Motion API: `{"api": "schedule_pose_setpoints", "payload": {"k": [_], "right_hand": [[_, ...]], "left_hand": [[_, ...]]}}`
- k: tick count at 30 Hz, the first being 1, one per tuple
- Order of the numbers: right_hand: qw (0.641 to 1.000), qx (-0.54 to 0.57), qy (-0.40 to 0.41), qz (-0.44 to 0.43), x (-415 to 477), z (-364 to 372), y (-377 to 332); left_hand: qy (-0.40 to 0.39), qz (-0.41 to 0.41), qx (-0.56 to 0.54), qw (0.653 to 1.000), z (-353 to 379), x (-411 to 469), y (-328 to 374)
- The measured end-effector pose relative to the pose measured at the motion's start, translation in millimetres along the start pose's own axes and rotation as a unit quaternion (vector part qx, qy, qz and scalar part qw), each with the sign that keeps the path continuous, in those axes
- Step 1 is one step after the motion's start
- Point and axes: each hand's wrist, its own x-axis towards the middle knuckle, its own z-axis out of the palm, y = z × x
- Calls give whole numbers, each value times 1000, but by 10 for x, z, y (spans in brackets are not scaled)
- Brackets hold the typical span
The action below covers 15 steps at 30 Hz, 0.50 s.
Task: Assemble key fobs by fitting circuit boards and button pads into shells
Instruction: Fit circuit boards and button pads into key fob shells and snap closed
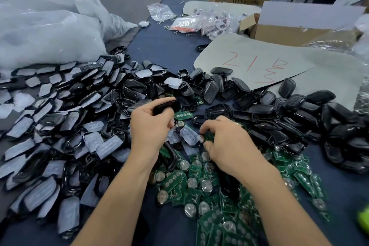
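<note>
Circuit boards (219, 215) piled; left fingers (169, 122) grip shell (165, 105), right fingers (211, 124) pinch board (209, 136); box (279, 32) open.

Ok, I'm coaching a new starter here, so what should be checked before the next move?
1. The left hand grips a black shell: ok.
2. The right hand pinches a green board: ok.
3. Only one board picked up: cannot tell, the fingers hide it.
4. The shell's open side faces up: cannot tell, it is blurred.
5. A button pad lies between the hands: ok.
6. The pile of boards is close by the right wrist: ok.
</note>
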Motion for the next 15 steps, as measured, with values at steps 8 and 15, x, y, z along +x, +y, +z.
{"api": "schedule_pose_setpoints", "payload": {"k": [8, 15], "right_hand": [[999, 31, 13, 40, -3, -45, -90], [921, 348, 147, 92, -342, -56, -57]], "left_hand": [[-12, 7, -44, 999, -6, -147, 57], [-49, 32, 79, 995, -138, -360, 72]]}}
